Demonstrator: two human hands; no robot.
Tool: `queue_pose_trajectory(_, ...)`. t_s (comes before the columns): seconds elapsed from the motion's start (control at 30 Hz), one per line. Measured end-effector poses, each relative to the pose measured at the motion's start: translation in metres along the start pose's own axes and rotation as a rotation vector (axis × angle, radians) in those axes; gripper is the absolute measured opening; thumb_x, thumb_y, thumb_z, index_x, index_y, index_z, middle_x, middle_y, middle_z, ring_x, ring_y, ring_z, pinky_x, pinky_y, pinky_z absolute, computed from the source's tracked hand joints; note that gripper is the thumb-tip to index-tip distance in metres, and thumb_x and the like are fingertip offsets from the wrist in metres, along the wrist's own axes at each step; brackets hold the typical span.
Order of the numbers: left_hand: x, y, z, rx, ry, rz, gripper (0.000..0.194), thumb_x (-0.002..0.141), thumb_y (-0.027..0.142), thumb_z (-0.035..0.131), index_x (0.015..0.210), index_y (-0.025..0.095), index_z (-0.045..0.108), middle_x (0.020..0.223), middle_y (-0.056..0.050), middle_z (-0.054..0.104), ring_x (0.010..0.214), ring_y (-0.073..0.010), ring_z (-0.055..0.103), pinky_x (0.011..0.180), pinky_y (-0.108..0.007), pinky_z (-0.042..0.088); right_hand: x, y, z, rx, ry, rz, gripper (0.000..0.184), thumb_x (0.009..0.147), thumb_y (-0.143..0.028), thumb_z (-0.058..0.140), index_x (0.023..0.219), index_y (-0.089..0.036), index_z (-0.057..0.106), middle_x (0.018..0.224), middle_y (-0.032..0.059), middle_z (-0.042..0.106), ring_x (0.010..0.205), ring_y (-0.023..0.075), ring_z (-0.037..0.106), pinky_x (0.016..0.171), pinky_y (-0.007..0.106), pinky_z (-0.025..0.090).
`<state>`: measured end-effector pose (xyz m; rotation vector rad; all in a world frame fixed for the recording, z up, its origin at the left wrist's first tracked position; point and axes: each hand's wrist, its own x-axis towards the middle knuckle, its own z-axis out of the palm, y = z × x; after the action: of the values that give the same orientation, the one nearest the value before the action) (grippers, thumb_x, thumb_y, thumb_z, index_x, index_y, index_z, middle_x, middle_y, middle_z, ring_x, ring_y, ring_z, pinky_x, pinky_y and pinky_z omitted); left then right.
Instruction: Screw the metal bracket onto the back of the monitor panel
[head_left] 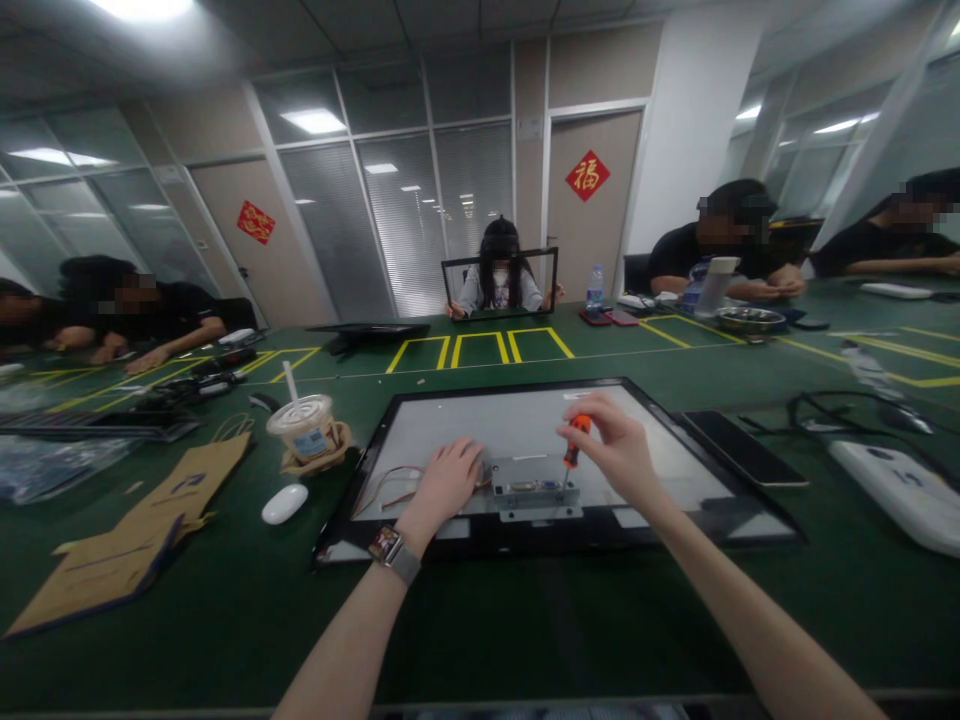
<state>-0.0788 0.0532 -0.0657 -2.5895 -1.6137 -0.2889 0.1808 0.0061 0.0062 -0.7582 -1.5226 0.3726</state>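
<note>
A screwdriver [577,441] with an orange and black handle is pinched in my right hand [616,445]. Its shaft points down to the right end of a metal bracket [536,488] that carries connector ports. The bracket lies on the back of a flat display panel [450,420] with a black frame. My left hand [448,480], a watch on its wrist, rests palm down with fingers stretched out on the panel, just left of the bracket. Thin cables [397,478] run beside that hand. Whether the screwdriver's tip sits in a screw is too small to tell.
Left of the panel are a lidded drink cup [301,425], a white mouse [285,504] and a paper bag [142,530]. To the right lie a dark phone-like slab [742,447], cables and a white device [900,490]. Several people sit around the green table; one opposite holds a black frame [556,280].
</note>
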Motion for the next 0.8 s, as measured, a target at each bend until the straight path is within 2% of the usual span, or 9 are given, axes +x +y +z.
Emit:
queue_pose_trajectory(0.03,0.0001,-0.0003,0.0003,0.0,0.0,-0.002,0.039,0.101,0.026,0.038,0.138,0.02,0.052,0.145,-0.011,0.052,0.133,-0.025,0.049,0.111,-0.044,0.038,-0.0001,-0.0007,-0.0001,-0.021,0.008,-0.009,0.007,0.082,-0.032,0.073,0.082,-0.025,0.073,0.084,0.0034,0.063,0.082,0.0221,0.061,0.078,0.039,0.049)
queue_pose_trajectory(0.17,-0.0004,-0.0004,-0.0001,0.001,0.001,-0.001,0.039,0.102,0.027,0.038,0.138,0.02,0.052,0.146,-0.011,0.052,0.133,-0.0248,0.05,0.111,-0.044,0.039,-0.0003,-0.0048,-0.0004,0.053,-0.03,0.05,0.024,0.094,-0.037,0.054,0.091,-0.024,0.074,0.091,0.0064,0.068,0.088,0.0232,0.065,0.08,0.039,0.05)
queue_pose_trajectory(0.3,-0.0015,0.0015,-0.0027,0.015,0.003,0.007,0.04,0.102,0.027,0.037,0.138,0.019,0.052,0.145,-0.011,0.053,0.132,-0.0253,0.05,0.111,-0.044,0.039,0.0002,-0.0034,0.0013,0.106,-0.03,0.117,0.018,0.087,-0.039,0.065,0.09,-0.023,0.073,0.081,0.0043,0.067,0.074,0.0204,0.063,0.069,0.036,0.052)
queue_pose_trajectory(0.43,-0.0019,0.0024,-0.004,0.023,0.0,0.005,0.04,0.102,0.026,0.037,0.138,0.018,0.052,0.145,-0.011,0.053,0.131,-0.0258,0.051,0.111,-0.044,0.039,0.0005,-0.0002,0.0027,0.082,0.025,0.095,0.015,0.078,-0.038,0.075,0.083,-0.024,0.074,0.079,0.0035,0.063,0.074,0.02,0.061,0.068,0.035,0.052)
queue_pose_trajectory(0.63,-0.0014,0.0006,-0.0002,0.042,0.015,0.021,0.039,0.102,0.026,0.038,0.137,0.019,0.052,0.145,-0.011,0.053,0.132,-0.025,0.05,0.11,-0.044,0.04,-0.0011,-0.0011,0.0011,0.156,-0.076,0.149,0.025,0.092,-0.041,0.058,0.094,-0.024,0.075,0.084,0.0048,0.067,0.079,0.0204,0.064,0.072,0.036,0.053)
queue_pose_trajectory(0.73,-0.0011,0.0007,0.0014,0.058,0.023,0.026,0.039,0.102,0.025,0.037,0.137,0.02,0.052,0.144,-0.011,0.053,0.132,-0.0251,0.051,0.11,-0.044,0.04,-0.0016,-0.0003,0.0014,0.198,-0.089,0.17,0.023,0.093,-0.04,0.058,0.1,-0.024,0.073,0.081,0.0036,0.069,0.079,0.0203,0.065,0.074,0.036,0.053)
queue_pose_trajectory(0.8,-0.0011,0.0013,0.0017,0.064,0.024,0.022,0.039,0.102,0.026,0.037,0.137,0.02,0.052,0.144,-0.011,0.053,0.131,-0.0252,0.051,0.11,-0.044,0.04,-0.0016,0.0,0.002,0.197,-0.069,0.163,0.022,0.093,-0.04,0.058,0.096,-0.024,0.073,0.08,0.0034,0.069,0.079,0.0202,0.065,0.074,0.035,0.053)
